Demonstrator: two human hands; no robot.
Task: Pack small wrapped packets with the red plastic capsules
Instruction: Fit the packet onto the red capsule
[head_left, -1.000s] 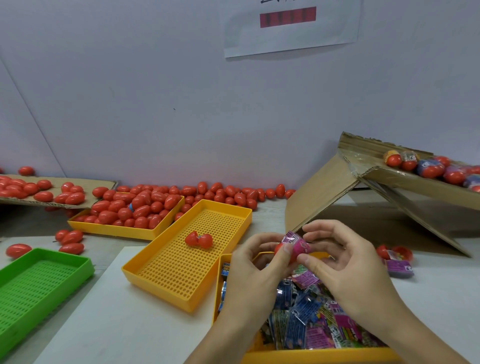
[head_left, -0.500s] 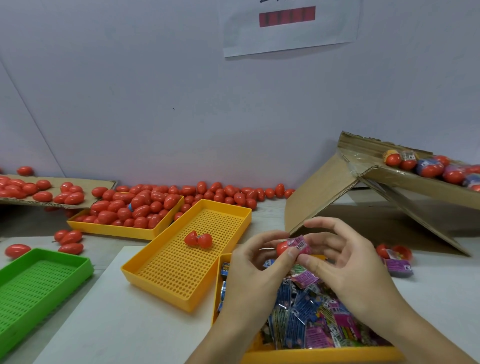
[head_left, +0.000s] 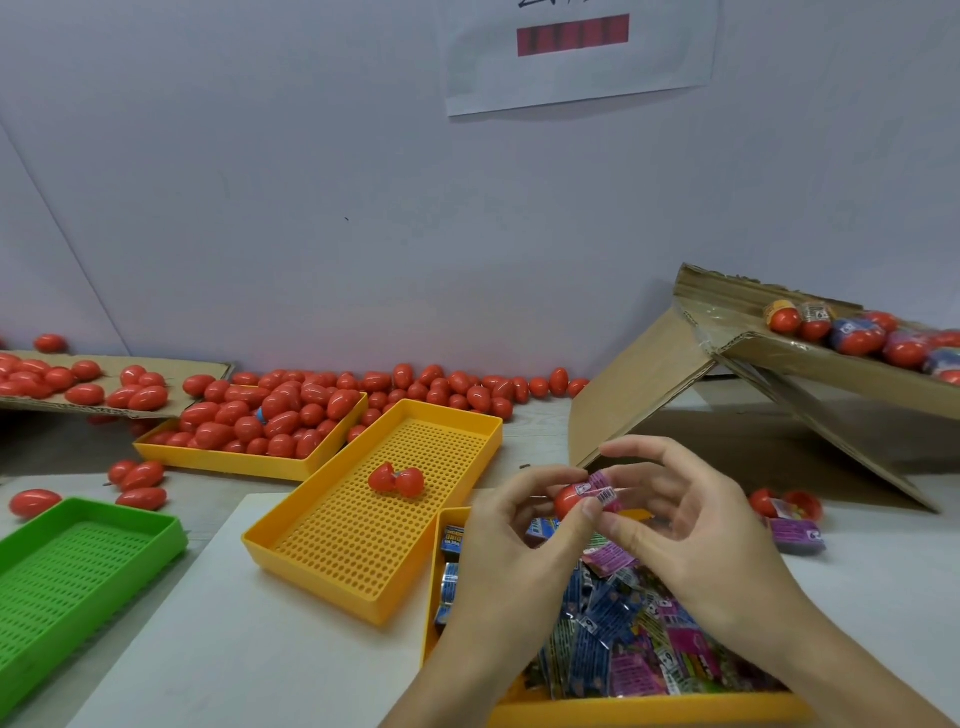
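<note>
My left hand (head_left: 524, 540) grips a red plastic capsule (head_left: 568, 500) between thumb and fingers, above the near yellow tray (head_left: 435, 587) heaped with blue, pink and purple wrapped packets. A pink wrapped packet (head_left: 602, 487) sticks out of the capsule, and my right hand (head_left: 691, 530) pinches it with thumb and forefinger. An opened red capsule (head_left: 396, 480) lies in the middle yellow perforated tray (head_left: 332, 551). Several packed capsules (head_left: 857, 332) lie on the cardboard flap at the right.
A yellow tray (head_left: 218, 457) heaped with red capsules stands at the back left, with more capsules loose along the wall (head_left: 467, 384) and on a cardboard sheet (head_left: 31, 400). A green tray (head_left: 72, 577) sits at the near left. An open capsule and purple packet (head_left: 792, 532) lie right.
The pink packet has gone deeper into the red capsule, and more of the capsule's red shell now shows between my fingers. Both hands stay above the packet tray.
</note>
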